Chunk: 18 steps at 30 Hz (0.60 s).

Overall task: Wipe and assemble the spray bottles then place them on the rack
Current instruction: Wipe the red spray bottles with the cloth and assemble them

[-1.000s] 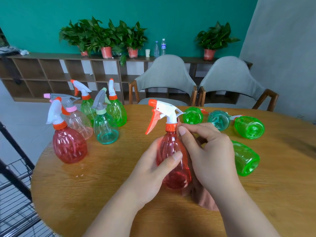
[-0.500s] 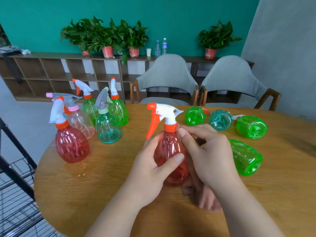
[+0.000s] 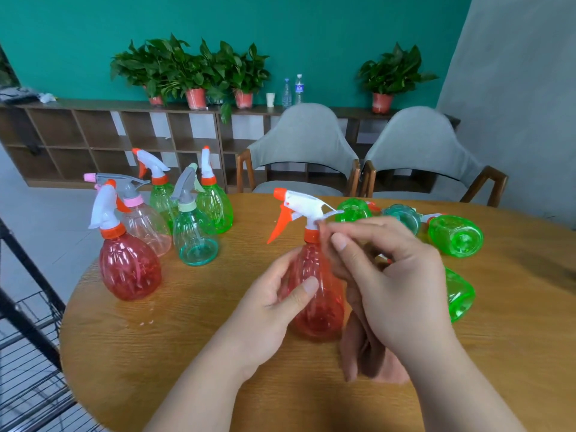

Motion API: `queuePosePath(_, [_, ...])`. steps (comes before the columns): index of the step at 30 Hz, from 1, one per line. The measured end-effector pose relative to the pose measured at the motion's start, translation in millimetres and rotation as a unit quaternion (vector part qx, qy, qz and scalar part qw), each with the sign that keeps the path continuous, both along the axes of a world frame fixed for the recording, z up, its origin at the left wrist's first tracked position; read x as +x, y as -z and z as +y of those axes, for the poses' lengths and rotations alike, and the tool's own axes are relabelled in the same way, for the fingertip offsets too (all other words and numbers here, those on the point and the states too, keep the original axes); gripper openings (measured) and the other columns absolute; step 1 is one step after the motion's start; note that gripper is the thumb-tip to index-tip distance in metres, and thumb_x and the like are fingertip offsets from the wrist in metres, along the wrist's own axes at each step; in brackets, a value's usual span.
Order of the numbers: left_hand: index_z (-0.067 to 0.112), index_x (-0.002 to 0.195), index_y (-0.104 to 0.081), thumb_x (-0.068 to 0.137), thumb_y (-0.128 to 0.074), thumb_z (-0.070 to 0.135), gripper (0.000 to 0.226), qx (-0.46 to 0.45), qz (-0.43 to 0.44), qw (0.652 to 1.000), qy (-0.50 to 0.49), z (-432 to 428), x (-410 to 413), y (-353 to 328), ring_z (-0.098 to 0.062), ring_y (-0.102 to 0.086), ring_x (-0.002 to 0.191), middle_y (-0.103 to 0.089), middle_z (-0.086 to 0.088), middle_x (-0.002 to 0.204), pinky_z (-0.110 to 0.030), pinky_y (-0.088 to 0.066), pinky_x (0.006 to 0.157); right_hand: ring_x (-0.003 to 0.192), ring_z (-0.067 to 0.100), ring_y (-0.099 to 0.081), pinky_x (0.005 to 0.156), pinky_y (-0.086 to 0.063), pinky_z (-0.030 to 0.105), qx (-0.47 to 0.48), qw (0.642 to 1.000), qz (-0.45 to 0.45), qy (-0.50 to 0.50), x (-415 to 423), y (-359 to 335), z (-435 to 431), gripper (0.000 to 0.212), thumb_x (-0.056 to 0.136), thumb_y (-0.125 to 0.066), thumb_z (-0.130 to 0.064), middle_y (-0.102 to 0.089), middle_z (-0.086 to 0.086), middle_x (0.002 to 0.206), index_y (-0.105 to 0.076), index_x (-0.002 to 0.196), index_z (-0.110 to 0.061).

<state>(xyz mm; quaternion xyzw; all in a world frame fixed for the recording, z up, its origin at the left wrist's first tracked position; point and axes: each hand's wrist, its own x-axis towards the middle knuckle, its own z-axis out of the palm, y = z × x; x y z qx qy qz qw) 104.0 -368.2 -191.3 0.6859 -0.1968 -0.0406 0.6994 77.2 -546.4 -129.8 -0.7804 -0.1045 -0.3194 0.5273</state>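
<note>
A red spray bottle (image 3: 318, 304) with a white and orange trigger head (image 3: 299, 210) stands upright on the round wooden table (image 3: 187, 353). My left hand (image 3: 274, 304) grips its body from the left. My right hand (image 3: 392, 285) holds a pinkish-brown cloth (image 3: 367, 353) against the bottle's right side and neck, thumb and fingers curled near the orange collar. The cloth hangs down to the table under my palm.
Several assembled bottles stand at the table's left, among them a red one (image 3: 129, 266) and a teal one (image 3: 194, 241). Green (image 3: 456, 236) and teal bottle bodies lie on their sides at the right. A black wire rack (image 3: 28, 353) stands left of the table. Two grey chairs sit behind.
My right hand has slid up the bottle's right side toward the collar with the cloth. The bottle has stayed upright in my left hand's grip.
</note>
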Motion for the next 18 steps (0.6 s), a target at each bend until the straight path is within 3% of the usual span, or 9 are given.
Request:
queuePosePath(3, [0.029,0.155,-0.05,0.102,-0.068,0.025,0.056,0.059,-0.016,0.998,0.014,1,2,3,-0.009,-0.062,0.137,-0.068,0.01,0.145,-0.026,-0.048,0.115,0.1,0.017,-0.073,0.085,-0.059,0.03,0.009,0.991,-0.097,0.091,-2,-5,1,0.017,0.1,-0.076,-0.018,-0.072,-0.008,0.105,-0.083,0.113,-0.026])
queuePosePath(7, [0.04,0.152,-0.051,0.098,-0.074,0.036,0.059,0.137,-0.056,0.989,0.011,0,3,9,-0.009,-0.053,0.145,-0.056,0.013,0.155,-0.038,-0.041,0.124,0.102,0.005,-0.067,0.088,-0.044,0.007,-0.061,0.988,-0.077,0.116,-3,-6,2,0.019,0.098,-0.078,-0.019,-0.068,-0.008,0.105,-0.083,0.116,-0.025])
queuePosePath(14, [0.035,0.156,-0.049,0.102,-0.07,0.032,0.058,0.08,-0.035,0.996,0.024,10,1,1,-0.009,-0.057,0.142,-0.059,0.011,0.154,-0.033,-0.046,0.12,0.101,-0.004,-0.062,0.087,-0.039,0.001,-0.09,0.989,-0.022,0.117,4,-4,-10,0.02,0.098,-0.077,-0.028,-0.065,-0.017,0.107,-0.082,0.117,-0.033])
queuePosePath(18, [0.03,0.155,-0.049,0.105,-0.063,0.024,0.053,0.057,-0.009,0.998,0.025,9,-4,-1,-0.007,-0.059,0.139,-0.066,0.011,0.148,-0.03,-0.046,0.12,0.083,0.007,-0.066,0.076,-0.049,0.016,-0.044,0.993,0.029,0.104,9,6,-10,0.017,0.097,-0.077,-0.037,-0.074,-0.018,0.103,-0.079,0.113,-0.043])
